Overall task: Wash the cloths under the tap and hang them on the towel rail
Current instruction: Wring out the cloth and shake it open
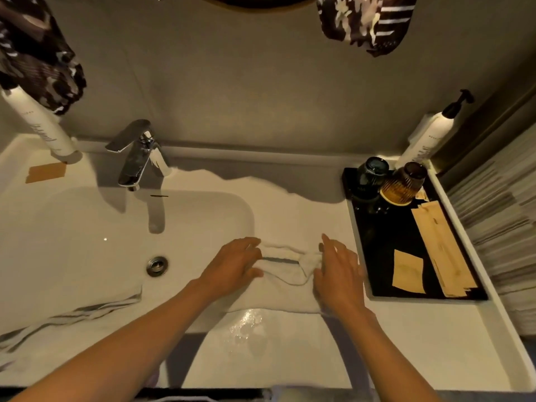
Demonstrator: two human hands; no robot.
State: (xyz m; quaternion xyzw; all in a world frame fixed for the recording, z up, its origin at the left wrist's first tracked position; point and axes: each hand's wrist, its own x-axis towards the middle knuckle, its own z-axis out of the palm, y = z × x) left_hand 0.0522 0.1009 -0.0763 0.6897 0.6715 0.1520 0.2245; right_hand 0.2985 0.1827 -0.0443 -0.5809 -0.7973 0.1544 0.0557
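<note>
Basin edge: the white sink basin (72,227) fills the left half, its right rim curving down just left of the left hand; the drain (157,265) sits in its floor, left of the hands
Tap: a chrome tap (139,158) stands at the far rim of the basin, spout pointing toward the near side, no water visibly running
Counter: the white counter (290,343) runs from the basin's right rim to a black tray (377,256); a wet, shiny patch lies near the front edge, between the two forearms
Right boundary: the tray holds two upturned cups (388,181) at its far end and tan paper packets; its left edge lies just beside the right hand
Open room: the bare counter between the hands and the far wall, and the basin floor to the left
Cloth on counter: a white cloth (284,274) with a dark stripe lies rumpled on the counter just right of the basin, between the two hands
Left hand: the left hand (232,265) rests palm down on the cloth's left end, fingers spread and loosely curled, not clenched
Right hand: the right hand (339,274) lies on the cloth's right end, fingers extended and open, the bunched corner just by its fingertips
Second cloth: another striped white cloth (72,323) lies over the near edge of the basin at the left, well apart from both hands
Overhead: dark patterned fabric (365,21) hangs at the top, far above the counter
</note>
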